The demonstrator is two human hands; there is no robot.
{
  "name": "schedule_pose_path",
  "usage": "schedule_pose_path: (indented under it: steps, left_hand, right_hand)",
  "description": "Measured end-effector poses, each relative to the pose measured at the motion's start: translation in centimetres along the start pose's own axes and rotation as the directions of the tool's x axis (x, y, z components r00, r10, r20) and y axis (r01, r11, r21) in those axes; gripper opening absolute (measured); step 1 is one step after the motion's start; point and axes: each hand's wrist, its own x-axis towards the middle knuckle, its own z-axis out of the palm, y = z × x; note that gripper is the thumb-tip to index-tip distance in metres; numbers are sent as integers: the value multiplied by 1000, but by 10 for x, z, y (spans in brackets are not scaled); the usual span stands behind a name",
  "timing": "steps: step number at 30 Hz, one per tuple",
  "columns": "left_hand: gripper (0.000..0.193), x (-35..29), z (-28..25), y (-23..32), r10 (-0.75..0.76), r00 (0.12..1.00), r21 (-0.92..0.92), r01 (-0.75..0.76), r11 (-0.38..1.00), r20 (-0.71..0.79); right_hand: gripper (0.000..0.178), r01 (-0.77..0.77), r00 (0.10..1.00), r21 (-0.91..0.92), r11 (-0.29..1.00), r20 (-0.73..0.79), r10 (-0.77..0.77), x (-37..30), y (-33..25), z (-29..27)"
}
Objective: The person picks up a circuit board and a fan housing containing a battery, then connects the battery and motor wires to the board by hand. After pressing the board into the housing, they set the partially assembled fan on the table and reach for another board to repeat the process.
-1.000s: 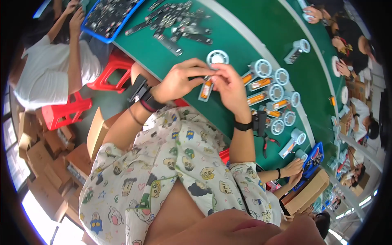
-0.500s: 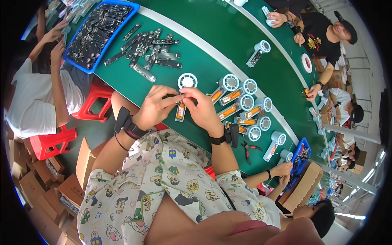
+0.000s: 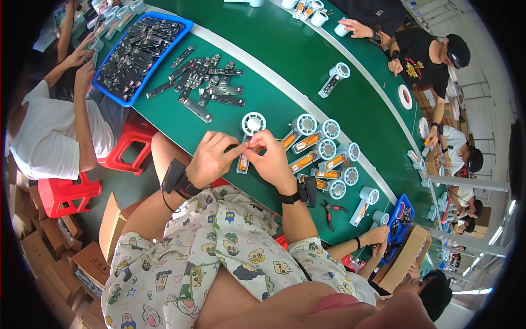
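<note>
My left hand (image 3: 211, 158) and my right hand (image 3: 269, 160) meet over a pale-blue part with a round, slotted head (image 3: 253, 124) that looks like a handheld fan. Its narrow open handle (image 3: 243, 163) points toward me and shows beneath my fingers. Both hands are closed, thumbs and fingertips pinched together at the top of the handle. Whatever lies between the fingertips is too small and covered to make out. To the right of my right hand lie several similar fan bodies (image 3: 326, 149), with orange cells in their handles.
A blue tray (image 3: 133, 98) full of black circuit boards stands at the far left, with a loose pile of boards (image 3: 198, 77) beside it. Red-handled pliers (image 3: 329, 215) lie at the right. One fan body (image 3: 335, 80) rests on the green belt beyond the pale rail (image 3: 276, 68). Co-workers sit on both sides.
Both hands stay pinched over the fan body, with small finger shifts. The view has moved slightly. Across the belt, a co-worker's hand with an orange item has moved, and more pale parts show there.
</note>
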Motion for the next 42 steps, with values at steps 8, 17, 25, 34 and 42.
schedule_pose_path:
  steps: [8, 17, 25, 34, 42]
  left_hand:
    - [38, 9, 6, -20, -231, 969, -400, 248, 883, 89]
    - [34, 1, 19, -18, -456, 759, -787, 591, 181, 465]
    - [35, 8, 21, 11, -620, 570, -739, 673, -25, 540]
    - [37, 11, 33, 20, -728, 507, -699, 713, 53, 462]
    - [33, 8, 31, 16, -739, 547, -723, 680, 120, 393]
  right_hand:
    - [30, 76, 997, -66, 995, 9, -76, 11, -7, -9]
    - [20, -41, 996, -112, 993, 80, 50, 12, -11, -16]
    - [15, 293, 938, -489, 822, -17, -345, 4, 4, -6]
    - [13, 224, 909, -672, 706, -116, -400, 1, -1, 5]
    - [8, 248, 953, -634, 733, 22, -303, 12, -20, -12]
